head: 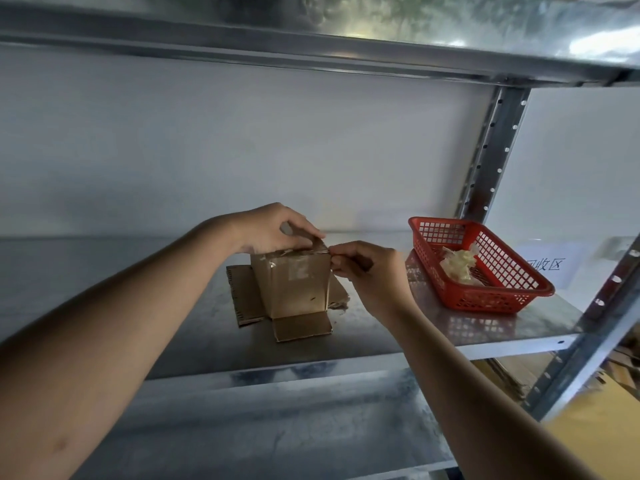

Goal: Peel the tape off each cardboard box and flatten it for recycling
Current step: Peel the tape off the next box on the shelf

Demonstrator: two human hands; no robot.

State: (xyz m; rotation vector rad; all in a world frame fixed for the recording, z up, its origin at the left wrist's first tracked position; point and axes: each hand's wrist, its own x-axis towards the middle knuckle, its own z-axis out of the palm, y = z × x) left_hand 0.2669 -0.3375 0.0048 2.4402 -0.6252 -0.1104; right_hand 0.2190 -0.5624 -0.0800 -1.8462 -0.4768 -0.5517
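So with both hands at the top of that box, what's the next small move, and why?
Probably pull the tape rightward along the top seam. The right hand pinches at the top right corner of the cardboard box, the left hand steadies its top, and tape is still stuck there. The red basket already holds peeled tape.

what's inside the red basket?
The red basket on the metal shelf holds a crumpled wad of pale, yellowish peeled tape. Anything under the wad is covered.
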